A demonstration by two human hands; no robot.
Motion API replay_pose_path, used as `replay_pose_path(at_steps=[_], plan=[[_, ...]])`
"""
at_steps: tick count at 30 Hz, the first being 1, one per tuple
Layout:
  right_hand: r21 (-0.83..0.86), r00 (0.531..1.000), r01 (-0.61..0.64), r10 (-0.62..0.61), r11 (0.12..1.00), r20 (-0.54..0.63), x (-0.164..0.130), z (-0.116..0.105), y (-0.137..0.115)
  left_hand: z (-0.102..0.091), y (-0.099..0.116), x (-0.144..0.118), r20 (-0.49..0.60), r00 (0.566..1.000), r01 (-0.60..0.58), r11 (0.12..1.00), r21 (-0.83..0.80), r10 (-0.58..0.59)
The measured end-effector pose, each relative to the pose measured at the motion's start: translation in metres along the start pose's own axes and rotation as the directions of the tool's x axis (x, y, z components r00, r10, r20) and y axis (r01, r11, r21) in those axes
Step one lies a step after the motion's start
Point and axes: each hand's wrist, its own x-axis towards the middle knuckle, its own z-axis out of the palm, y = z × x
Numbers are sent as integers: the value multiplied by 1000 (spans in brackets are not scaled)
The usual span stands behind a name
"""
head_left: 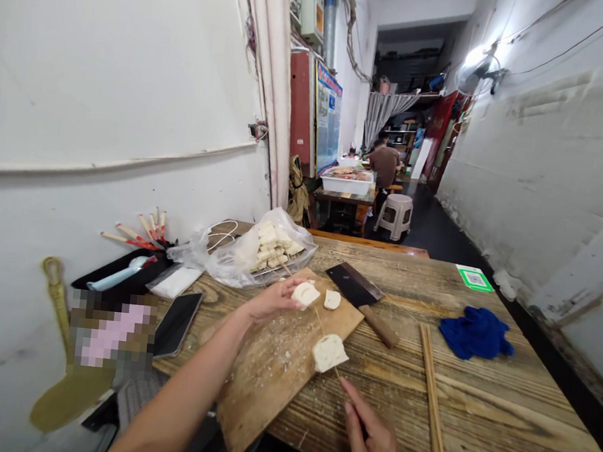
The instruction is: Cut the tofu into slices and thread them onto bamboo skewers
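Note:
My right hand grips the near end of a thin wooden skewer. A white slice, like steamed bun, is threaded on the skewer just ahead of my fingers. Further up, my left hand pinches a second slice at the skewer's far end; whether the tip is inside it I cannot tell. Another small piece lies on the wooden cutting board, which is scattered with crumbs. Beside the board's far right edge rests a cleaver with a wooden handle.
Behind the board, a plastic bag holds several white pieces. To the right lie a bundle of skewers and a blue cloth. A phone and black tray are at left. A person sits beyond a stool.

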Motion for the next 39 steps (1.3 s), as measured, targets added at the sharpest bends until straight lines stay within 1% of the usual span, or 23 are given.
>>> replay_pose_path(at_steps=[2,4,5,8,11,13,16,19,21,27,32,36,39], plan=[[29,999,23,-24,999,29,3,4,-5,3,-7,-24,-58,998,-23,967,-255,8],[53,997,30,-34,998,73,7,9,-10,7,-16,-42,-107,994,-54,887,-459,4],[62,995,30,-35,998,91,8,12,-12,9,-20,-48,-123,992,-57,842,-536,-11],[71,988,44,-54,997,147,12,18,-18,13,-30,-58,-168,983,-62,723,-688,-76],[58,976,64,-75,996,204,13,19,-22,15,-33,-60,-251,958,-107,645,-757,-136],[50,968,73,-83,996,235,12,18,-24,14,-33,-61,-301,937,-127,625,-770,-180],[50,959,77,-87,996,271,10,15,-24,12,-33,-62,-360,901,-134,634,-761,-242],[51,950,86,-97,995,298,9,14,-23,10,-34,-62,-392,878,-134,645,-753,-275],[53,945,80,-93,995,314,8,14,-22,10,-34,-62,-405,871,-136,654,-744,-279],[70,953,65,-83,995,291,6,17,-18,15,-33,-63,-412,877,-129,704,-698,-248],[89,953,59,-83,994,292,7,17,-20,24,-32,-65,-424,879,-135,741,-658,-217],[99,967,54,-77,994,243,9,17,-24,32,-31,-64,-445,872,-143,765,-628,-202],[119,976,29,-53,992,210,7,20,-25,35,-32,-63,-451,877,-160,784,-599,-165]])
